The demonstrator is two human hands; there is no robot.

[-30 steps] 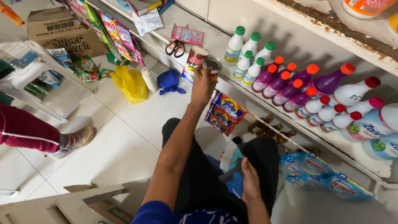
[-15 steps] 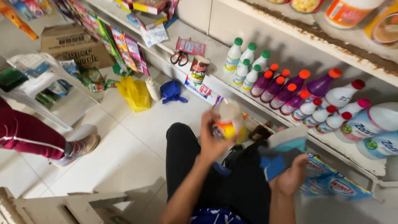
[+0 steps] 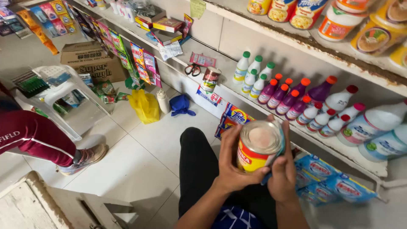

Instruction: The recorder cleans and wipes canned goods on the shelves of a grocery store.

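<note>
Resting between both hands, a yellow-and-red can is gripped by the left hand and right hand. 1 similar can is already seen on the shelf; this one is not yet placed.

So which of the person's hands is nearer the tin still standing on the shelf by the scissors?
Left. The left hand cups the held can on the side toward the shelf tin; the right hand grips its far side.

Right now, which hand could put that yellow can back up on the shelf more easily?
Probably the left hand. It wraps the can around its side, so it likely carries it. The right hand holds from behind with a blue cloth tucked in.
</note>
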